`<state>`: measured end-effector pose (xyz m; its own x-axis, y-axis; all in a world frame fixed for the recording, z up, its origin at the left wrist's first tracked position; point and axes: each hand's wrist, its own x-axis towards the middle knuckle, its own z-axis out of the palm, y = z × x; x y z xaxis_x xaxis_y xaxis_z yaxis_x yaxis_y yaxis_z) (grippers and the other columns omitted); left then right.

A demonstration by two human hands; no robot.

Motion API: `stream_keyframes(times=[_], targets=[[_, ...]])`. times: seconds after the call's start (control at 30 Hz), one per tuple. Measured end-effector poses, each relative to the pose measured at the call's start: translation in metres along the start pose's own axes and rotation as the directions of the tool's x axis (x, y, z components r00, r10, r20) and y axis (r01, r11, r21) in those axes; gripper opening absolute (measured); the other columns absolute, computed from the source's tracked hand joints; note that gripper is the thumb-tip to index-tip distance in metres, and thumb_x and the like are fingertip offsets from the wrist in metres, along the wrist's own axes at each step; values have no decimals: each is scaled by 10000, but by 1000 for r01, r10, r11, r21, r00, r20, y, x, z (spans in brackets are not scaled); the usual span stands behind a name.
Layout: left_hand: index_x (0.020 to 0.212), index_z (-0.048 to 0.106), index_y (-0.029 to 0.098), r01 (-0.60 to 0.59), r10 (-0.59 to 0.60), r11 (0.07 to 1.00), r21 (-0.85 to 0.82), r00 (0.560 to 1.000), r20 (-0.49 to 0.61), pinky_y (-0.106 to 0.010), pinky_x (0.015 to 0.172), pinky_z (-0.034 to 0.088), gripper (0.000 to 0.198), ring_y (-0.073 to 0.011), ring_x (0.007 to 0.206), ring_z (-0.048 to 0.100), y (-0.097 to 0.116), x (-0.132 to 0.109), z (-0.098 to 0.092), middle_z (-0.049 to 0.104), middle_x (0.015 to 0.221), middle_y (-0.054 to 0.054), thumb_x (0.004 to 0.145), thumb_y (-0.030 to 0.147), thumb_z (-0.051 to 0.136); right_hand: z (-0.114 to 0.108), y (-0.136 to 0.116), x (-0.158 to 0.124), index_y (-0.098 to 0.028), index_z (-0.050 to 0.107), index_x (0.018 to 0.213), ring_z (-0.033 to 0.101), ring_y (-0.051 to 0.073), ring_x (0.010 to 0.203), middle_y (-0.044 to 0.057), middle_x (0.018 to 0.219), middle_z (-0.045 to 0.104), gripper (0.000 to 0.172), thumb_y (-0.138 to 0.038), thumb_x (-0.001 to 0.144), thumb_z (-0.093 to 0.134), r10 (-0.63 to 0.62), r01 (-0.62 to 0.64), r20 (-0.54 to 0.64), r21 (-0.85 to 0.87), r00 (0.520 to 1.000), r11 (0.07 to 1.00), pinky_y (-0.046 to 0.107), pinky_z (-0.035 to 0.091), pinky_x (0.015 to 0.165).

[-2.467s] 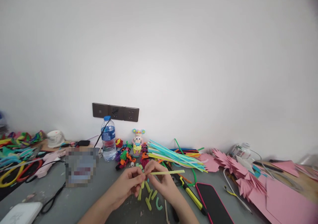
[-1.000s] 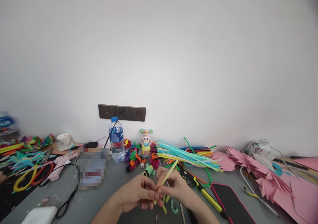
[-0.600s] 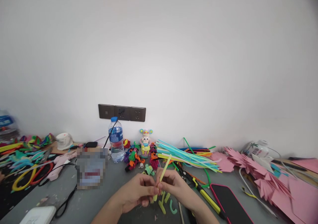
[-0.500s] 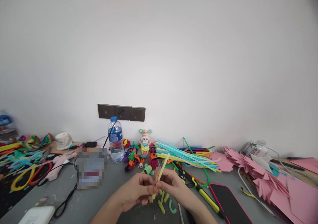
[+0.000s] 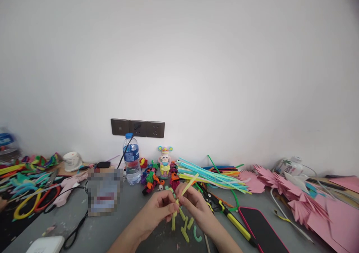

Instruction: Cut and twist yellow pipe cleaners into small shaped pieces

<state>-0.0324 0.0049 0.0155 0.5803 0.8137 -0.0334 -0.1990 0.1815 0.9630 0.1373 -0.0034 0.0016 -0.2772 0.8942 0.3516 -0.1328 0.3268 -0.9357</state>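
Note:
Both hands meet above the grey table, fingers closed on one yellow pipe cleaner (image 5: 190, 183). My left hand (image 5: 159, 209) pinches its lower part between thumb and fingers. Higher up, my right hand (image 5: 193, 200) grips the same strip, whose free end slants up to the right. A yellow piece (image 5: 173, 222) hangs or lies just under my left fingers; I cannot tell whether it joins the strip. Short yellow pieces (image 5: 184, 234) and a curved mint-green piece (image 5: 197, 234) lie on the table below the hands.
A bundle of pipe cleaners (image 5: 213, 174), yellow-handled pliers (image 5: 237, 225) and a phone (image 5: 262, 230) lie to the right. Folded pink paper (image 5: 305, 208) is farther right. Behind the hands stand a small figurine (image 5: 165, 165) and a water bottle (image 5: 131, 159). A pink glue gun (image 5: 66, 191) lies left.
The yellow strip's free end has tilted farther to the right. My right fingers have shifted slightly up along it. The view has moved a little.

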Motion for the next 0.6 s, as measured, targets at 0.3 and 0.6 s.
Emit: stream_keyframes(times=[0.3, 0.6], targets=[[657, 628, 128, 34, -44, 997, -68, 987, -154, -211, 542, 457, 394, -81, 500, 510, -1, 4, -1, 569, 586, 15, 618, 474, 812, -3, -7, -2, -189, 589, 751, 546, 185, 762, 47, 786, 566, 189, -245, 921, 528, -261, 235, 0, -433, 965, 870, 286, 427, 692], [871, 715, 131, -16, -50, 976, -216, 953, -298, -170, 565, 482, 412, -75, 541, 573, -9, 10, -9, 651, 606, -1, 588, 393, 859, 0, -6, -3, -214, 675, 1063, 629, 221, 954, 120, 1029, 663, 244, -206, 942, 463, -226, 225, 64, -535, 972, 814, 310, 494, 828]])
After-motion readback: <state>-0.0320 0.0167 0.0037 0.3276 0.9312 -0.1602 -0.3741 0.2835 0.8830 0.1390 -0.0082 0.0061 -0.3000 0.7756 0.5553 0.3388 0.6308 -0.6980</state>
